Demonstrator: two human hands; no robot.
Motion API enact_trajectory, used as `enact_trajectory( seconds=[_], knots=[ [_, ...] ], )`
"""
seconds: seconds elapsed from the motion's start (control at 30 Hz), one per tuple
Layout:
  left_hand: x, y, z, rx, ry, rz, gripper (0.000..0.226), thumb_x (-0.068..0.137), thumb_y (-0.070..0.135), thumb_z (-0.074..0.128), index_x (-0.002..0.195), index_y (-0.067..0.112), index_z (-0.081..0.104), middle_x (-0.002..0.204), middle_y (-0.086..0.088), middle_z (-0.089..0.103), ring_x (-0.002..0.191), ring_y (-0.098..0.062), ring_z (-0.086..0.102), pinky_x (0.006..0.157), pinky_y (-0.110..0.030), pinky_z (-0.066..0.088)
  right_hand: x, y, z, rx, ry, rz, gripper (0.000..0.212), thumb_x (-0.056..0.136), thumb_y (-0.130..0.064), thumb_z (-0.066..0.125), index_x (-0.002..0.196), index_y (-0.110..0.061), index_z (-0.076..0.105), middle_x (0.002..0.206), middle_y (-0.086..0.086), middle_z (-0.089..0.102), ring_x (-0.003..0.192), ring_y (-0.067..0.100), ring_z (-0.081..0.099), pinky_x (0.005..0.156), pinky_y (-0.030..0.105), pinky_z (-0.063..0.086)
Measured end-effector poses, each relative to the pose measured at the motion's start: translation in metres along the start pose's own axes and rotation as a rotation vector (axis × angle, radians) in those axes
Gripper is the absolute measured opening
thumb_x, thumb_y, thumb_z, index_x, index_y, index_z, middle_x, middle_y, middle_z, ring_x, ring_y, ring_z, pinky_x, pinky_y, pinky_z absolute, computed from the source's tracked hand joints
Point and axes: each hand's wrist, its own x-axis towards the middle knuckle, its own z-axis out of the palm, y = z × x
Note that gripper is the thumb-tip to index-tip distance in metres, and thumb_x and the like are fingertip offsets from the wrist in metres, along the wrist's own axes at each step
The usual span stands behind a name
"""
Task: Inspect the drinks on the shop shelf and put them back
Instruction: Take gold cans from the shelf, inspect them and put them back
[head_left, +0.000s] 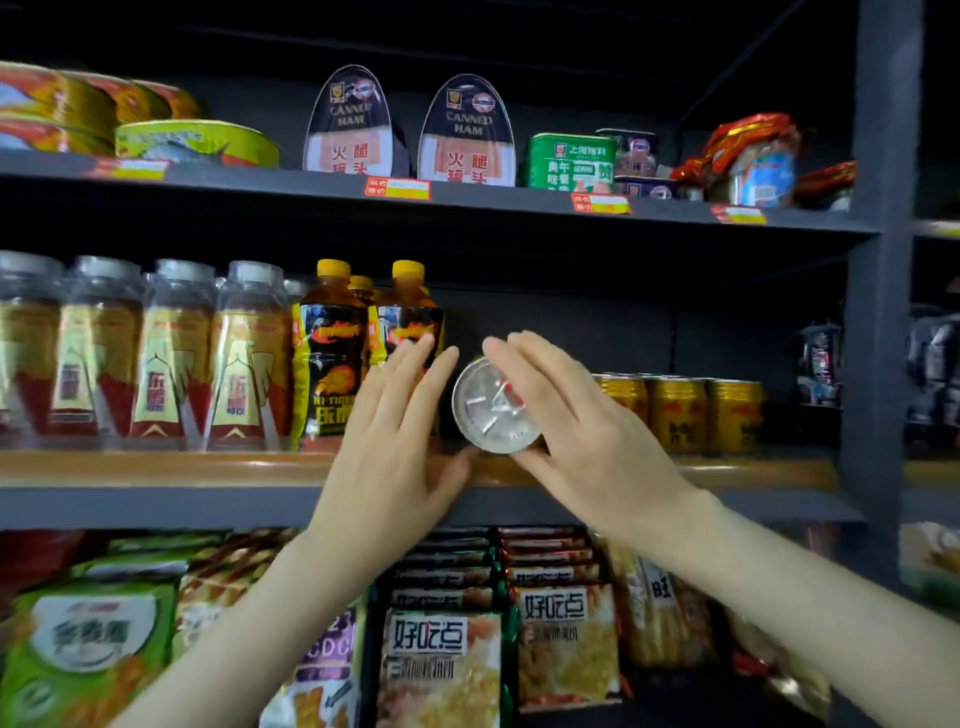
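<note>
A drink can (491, 408) is tipped so that its silver end faces me, in front of the middle shelf (156, 467). My right hand (582, 436) holds it, fingers over the top and thumb under the rim. My left hand (395, 441) is beside the can on its left with straight fingers, the thumb touching the can's lower edge. Just behind my left hand stand dark bottles with yellow caps (332, 353). Gold cans (675, 410) are lined up to the right of my right hand.
Clear bottles with gold and red labels (156, 358) fill the middle shelf's left side. The shelf above carries canned ham tins (353, 130) and other tins. Snack packets (441, 660) fill the shelf below. A dark upright post (878, 312) bounds the right.
</note>
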Motion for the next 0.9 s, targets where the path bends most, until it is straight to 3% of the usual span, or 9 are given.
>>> enact_trajectory(
  seconds=[0.17, 0.23, 0.3, 0.4, 0.47, 0.57, 0.67, 0.77, 0.9],
  knots=[
    [-0.063, 0.063, -0.024, -0.455, 0.004, 0.072, 0.072, 0.091, 0.036, 0.060, 0.149, 0.023, 0.019, 0.158, 0.010, 0.019, 0.146, -0.021, 0.025, 0.114, -0.050, 0.028, -0.061, -0.044, -0.041, 0.068, 0.058, -0.270, 0.047, 0.100, -0.011, 0.053, 0.142, -0.014, 0.032, 0.139, 0.012, 0.038, 0.136, 0.030, 0.038, 0.113, 0.041, 0.036],
    [-0.086, 0.081, -0.034, -0.455, 0.005, 0.129, 0.064, 0.097, 0.039, 0.052, 0.150, 0.032, 0.017, 0.159, 0.012, 0.017, 0.146, -0.020, 0.026, 0.114, -0.053, 0.027, -0.091, -0.057, -0.061, 0.125, 0.026, -0.353, 0.040, 0.101, -0.017, 0.052, 0.138, -0.020, 0.038, 0.138, 0.009, 0.040, 0.136, 0.029, 0.039, 0.113, 0.042, 0.035],
    [-0.103, 0.103, -0.041, -0.388, -0.036, 0.121, 0.054, 0.101, 0.042, 0.043, 0.149, 0.032, 0.020, 0.159, 0.010, 0.020, 0.145, -0.017, 0.026, 0.117, -0.047, 0.024, -0.121, -0.069, -0.078, 0.214, -0.002, -0.375, 0.036, 0.101, -0.021, 0.054, 0.134, -0.022, 0.041, 0.137, 0.007, 0.041, 0.136, 0.028, 0.042, 0.110, 0.043, 0.039],
    [-0.135, 0.143, -0.046, -0.327, -0.158, 0.071, 0.040, 0.106, 0.037, 0.031, 0.139, 0.015, 0.036, 0.147, -0.004, 0.036, 0.142, -0.010, 0.028, 0.118, -0.032, 0.022, -0.169, -0.089, -0.094, 0.336, -0.056, -0.304, 0.036, 0.100, -0.019, 0.056, 0.133, -0.020, 0.043, 0.136, 0.009, 0.042, 0.135, 0.029, 0.043, 0.109, 0.044, 0.041],
    [-0.164, 0.165, -0.049, -0.361, -0.307, 0.000, 0.043, 0.100, 0.032, 0.044, 0.137, 0.009, 0.037, 0.143, -0.008, 0.038, 0.139, -0.012, 0.033, 0.116, -0.026, 0.024, -0.199, -0.102, -0.102, 0.397, -0.132, -0.231, 0.035, 0.101, -0.014, 0.051, 0.135, -0.018, 0.041, 0.138, 0.011, 0.040, 0.136, 0.029, 0.040, 0.111, 0.042, 0.038],
    [-0.211, 0.188, -0.056, -0.400, -0.467, -0.103, 0.062, 0.090, 0.041, 0.059, 0.137, 0.007, 0.037, 0.140, -0.010, 0.042, 0.131, -0.022, 0.041, 0.113, -0.025, 0.028, -0.238, -0.124, -0.109, 0.532, -0.283, -0.131, 0.039, 0.103, -0.007, 0.042, 0.140, -0.016, 0.036, 0.143, 0.011, 0.035, 0.141, 0.029, 0.032, 0.115, 0.038, 0.032],
    [-0.244, 0.204, -0.061, -0.421, -0.534, -0.181, 0.065, 0.086, 0.034, 0.067, 0.137, 0.008, 0.037, 0.139, -0.013, 0.046, 0.130, -0.023, 0.042, 0.113, -0.026, 0.030, -0.267, -0.148, -0.112, 0.670, -0.400, -0.037, 0.060, 0.091, 0.004, 0.058, 0.140, -0.018, 0.033, 0.145, 0.010, 0.032, 0.144, 0.027, 0.026, 0.116, 0.039, 0.030],
    [-0.263, 0.211, -0.063, -0.424, -0.556, -0.201, 0.067, 0.082, 0.025, 0.074, 0.136, 0.007, 0.038, 0.137, -0.012, 0.045, 0.129, -0.023, 0.042, 0.112, -0.022, 0.027, -0.283, -0.167, -0.113, 0.758, -0.476, 0.068, 0.077, 0.079, 0.011, 0.071, 0.138, -0.020, 0.033, 0.146, 0.007, 0.029, 0.146, 0.024, 0.022, 0.110, 0.042, 0.039],
    [-0.281, 0.209, -0.069, -0.442, -0.640, -0.283, 0.077, 0.075, 0.024, 0.082, 0.138, 0.009, 0.040, 0.135, -0.010, 0.048, 0.126, -0.020, 0.043, 0.109, -0.023, 0.031, -0.296, -0.189, -0.115, 0.922, -0.541, 0.288, 0.080, 0.075, 0.015, 0.070, 0.135, -0.026, 0.035, 0.150, -0.008, 0.025, 0.147, 0.010, 0.017, 0.114, 0.025, 0.029]
  ],
)
